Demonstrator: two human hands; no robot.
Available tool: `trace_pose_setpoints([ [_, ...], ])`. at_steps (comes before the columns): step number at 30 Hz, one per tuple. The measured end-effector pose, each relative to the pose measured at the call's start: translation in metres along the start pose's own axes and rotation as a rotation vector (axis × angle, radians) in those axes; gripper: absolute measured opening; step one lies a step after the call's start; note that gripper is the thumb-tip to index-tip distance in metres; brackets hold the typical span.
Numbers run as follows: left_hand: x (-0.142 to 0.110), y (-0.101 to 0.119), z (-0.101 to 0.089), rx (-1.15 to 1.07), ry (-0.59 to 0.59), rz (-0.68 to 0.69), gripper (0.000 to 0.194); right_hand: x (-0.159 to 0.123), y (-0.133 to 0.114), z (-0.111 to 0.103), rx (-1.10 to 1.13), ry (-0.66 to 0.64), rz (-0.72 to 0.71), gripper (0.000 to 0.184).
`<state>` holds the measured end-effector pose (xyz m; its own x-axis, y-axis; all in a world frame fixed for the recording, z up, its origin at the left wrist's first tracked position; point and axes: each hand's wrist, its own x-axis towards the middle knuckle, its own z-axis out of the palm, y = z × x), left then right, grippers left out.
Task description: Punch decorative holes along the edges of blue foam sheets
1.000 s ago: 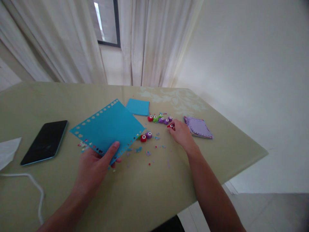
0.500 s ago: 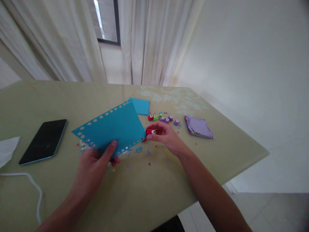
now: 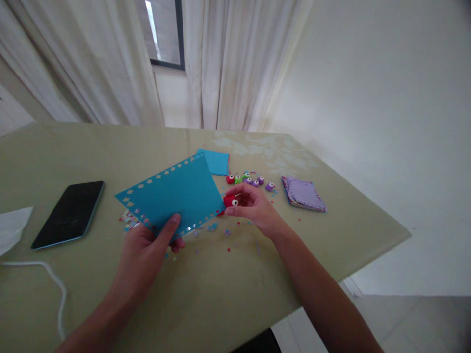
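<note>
My left hand [image 3: 152, 240] grips a blue sheet of paper [image 3: 176, 196] near its lower edge, thumb on top, tilted above the table. Small flower-like cut-outs run along its upper-left and lower edges. At the sheet's right corner, my right hand [image 3: 252, 203] pinches a small red craft punch [image 3: 231, 201] with a round white top. The punch meets the corner; whether the paper is inside its slot I cannot tell. Behind that hand sit several more punches [image 3: 247, 180] in red, green and purple. Paper bits [image 3: 212, 227] lie scattered below the sheet.
A stack of blue paper [image 3: 218, 163] lies behind the sheet. To the right is a pile of purple and other punched sheets [image 3: 304, 193]. On the left are a dark tablet [image 3: 68, 214], white paper [image 3: 13, 228] and a white cable [image 3: 55, 282].
My right hand has moved left from beside the row of punches, bringing the red punch to the sheet's right corner. A purple punch now stands at the row's right end. The blue sheet has turned slightly.
</note>
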<state>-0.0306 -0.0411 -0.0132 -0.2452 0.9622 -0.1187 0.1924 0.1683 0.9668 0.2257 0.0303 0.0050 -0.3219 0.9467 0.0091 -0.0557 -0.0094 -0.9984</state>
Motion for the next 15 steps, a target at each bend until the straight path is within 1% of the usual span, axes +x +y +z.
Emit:
trace_pose_setpoints([
  [7,-0.0004,0.0033,-0.0001,0.021,-0.003,0.001,0.051,-0.0007,-0.0009,0.0012,0.006,-0.038,0.007,0.046],
  [12,0.0003,0.0014,-0.0009,0.024,-0.010,0.007,0.052,-0.0003,-0.0007,0.0006,-0.006,-0.005,-0.006,0.047],
  [15,-0.0005,0.0033,-0.0004,0.032,-0.003,0.009,0.053,0.0000,-0.0001,0.0005,-0.008,-0.007,-0.005,0.047],
])
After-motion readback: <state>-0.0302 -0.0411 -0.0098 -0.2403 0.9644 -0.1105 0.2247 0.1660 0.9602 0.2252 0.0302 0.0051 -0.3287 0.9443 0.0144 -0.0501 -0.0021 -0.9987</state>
